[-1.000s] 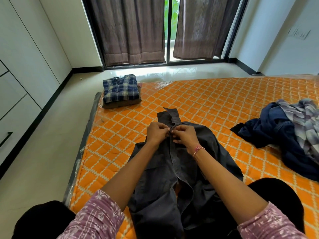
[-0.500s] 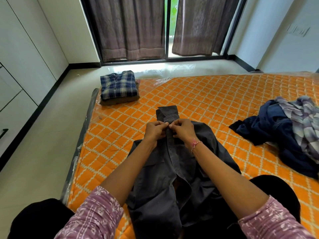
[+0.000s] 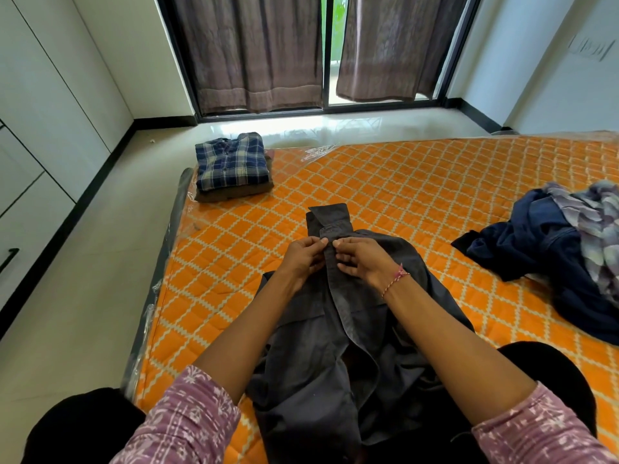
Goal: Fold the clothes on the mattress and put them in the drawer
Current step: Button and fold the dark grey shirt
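Soft daylight from the window, glare on floor, wide-angle bending at edges

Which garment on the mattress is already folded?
The blue plaid shirt at the far left corner, folded square atop a brown piece. The grey shirt lies open under both hands; the navy and striped clothes lie crumpled at right.

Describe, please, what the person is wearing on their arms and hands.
Both arms wear mauve sleeves with a white print, pushed above the elbows: left sleeve, right sleeve. A pink-and-white thread bracelet circles the right wrist. The left hand and right hand are bare.
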Demonstrator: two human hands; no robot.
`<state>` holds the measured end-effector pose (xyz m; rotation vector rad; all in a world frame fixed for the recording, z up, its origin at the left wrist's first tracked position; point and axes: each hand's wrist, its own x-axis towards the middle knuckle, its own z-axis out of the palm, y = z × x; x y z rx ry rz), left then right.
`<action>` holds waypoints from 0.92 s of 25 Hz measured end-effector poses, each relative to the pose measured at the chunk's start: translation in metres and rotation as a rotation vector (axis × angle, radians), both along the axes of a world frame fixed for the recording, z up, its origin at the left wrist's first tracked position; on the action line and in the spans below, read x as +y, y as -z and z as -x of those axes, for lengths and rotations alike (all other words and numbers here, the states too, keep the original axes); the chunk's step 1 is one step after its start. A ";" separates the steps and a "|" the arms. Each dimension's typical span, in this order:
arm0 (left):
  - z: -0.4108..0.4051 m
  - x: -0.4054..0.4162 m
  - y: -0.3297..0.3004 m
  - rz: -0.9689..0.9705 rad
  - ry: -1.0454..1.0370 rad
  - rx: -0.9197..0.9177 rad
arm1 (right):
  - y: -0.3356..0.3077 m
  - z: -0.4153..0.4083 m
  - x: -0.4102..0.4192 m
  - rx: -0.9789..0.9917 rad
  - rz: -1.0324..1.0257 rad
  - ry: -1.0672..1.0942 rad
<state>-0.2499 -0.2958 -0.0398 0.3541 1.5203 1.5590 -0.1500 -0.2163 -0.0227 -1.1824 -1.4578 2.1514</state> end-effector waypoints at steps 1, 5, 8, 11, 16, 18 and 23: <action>0.001 -0.001 0.001 0.011 0.042 0.064 | 0.001 0.000 0.002 0.005 0.055 0.002; 0.008 0.000 0.000 0.084 0.186 0.229 | 0.001 0.002 0.011 0.026 0.213 0.018; 0.012 0.000 0.000 0.105 0.165 0.148 | 0.005 0.005 0.015 0.013 0.274 -0.020; 0.012 -0.004 0.013 0.205 0.118 0.317 | 0.012 0.011 0.018 0.019 0.263 0.037; -0.005 -0.026 0.054 0.448 0.269 0.486 | 0.039 0.006 0.014 -0.185 -0.167 -0.102; -0.008 -0.030 0.068 0.463 0.245 0.556 | 0.054 -0.008 0.001 -0.338 -0.430 -0.252; -0.010 -0.026 0.077 0.459 0.186 0.595 | 0.082 -0.015 -0.026 -0.587 -0.832 -0.285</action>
